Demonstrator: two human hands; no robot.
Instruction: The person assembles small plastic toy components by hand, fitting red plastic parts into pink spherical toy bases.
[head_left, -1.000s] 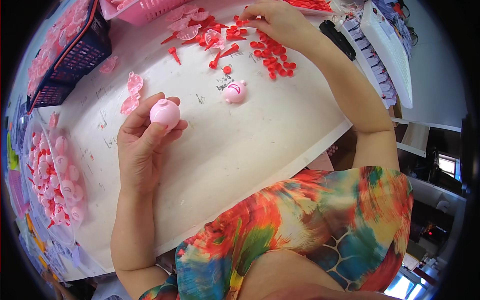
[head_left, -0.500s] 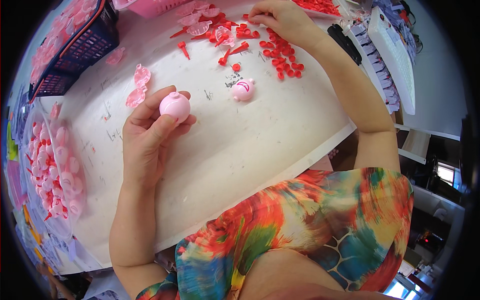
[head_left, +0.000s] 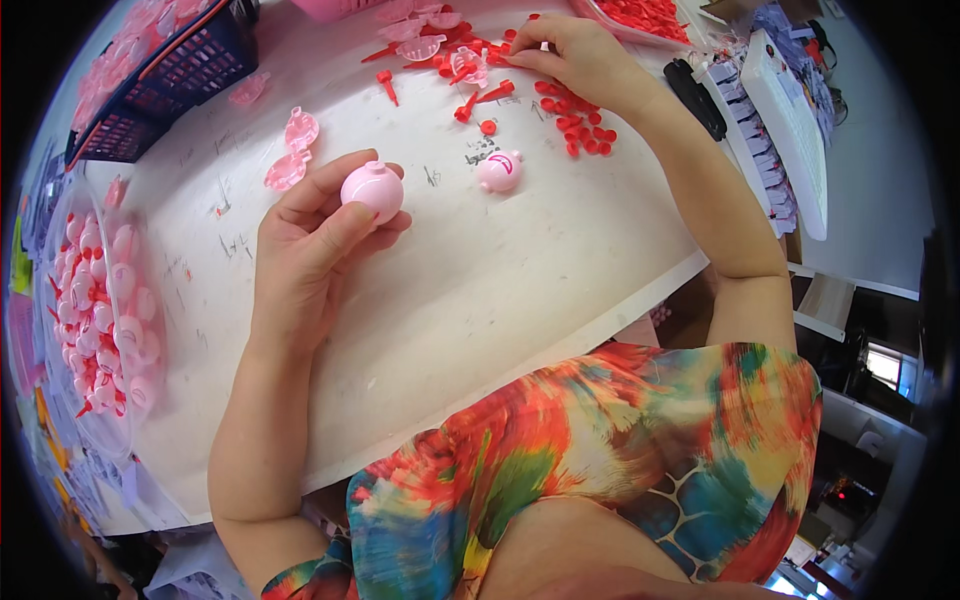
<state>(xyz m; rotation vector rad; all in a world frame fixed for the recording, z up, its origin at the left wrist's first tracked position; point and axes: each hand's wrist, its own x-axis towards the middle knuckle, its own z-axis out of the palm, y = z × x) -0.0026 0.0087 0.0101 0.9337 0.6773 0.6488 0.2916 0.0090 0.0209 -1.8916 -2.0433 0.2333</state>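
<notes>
A glossy pink plastic ball (head_left: 373,192) with a small neck on top is held between the thumb and fingers of my left hand (head_left: 310,230). My right hand (head_left: 585,62) reaches into the pile of red plastic pieces (head_left: 470,62) at the far side. Its thumb and fingertips are drawn together, and whatever is between them is too small to make out. On the table between my hands lies a second pink ball (head_left: 498,172) with a dark pink curved mark. An opened clear-pink two-part shell (head_left: 290,168) rests just beyond my left hand.
Small red caps (head_left: 583,125) are scattered by my right wrist. A navy basket (head_left: 165,95) of pink shells stands at the far left. Below it, a clear container (head_left: 128,400) holds pink and red pieces. A red-filled tray (head_left: 600,22) and a black object (head_left: 693,98) are at the far right.
The whole view has shifted slightly. My left hand still holds the pink ball, and my right hand's fingertips have moved a little nearer, still at the red pieces.
</notes>
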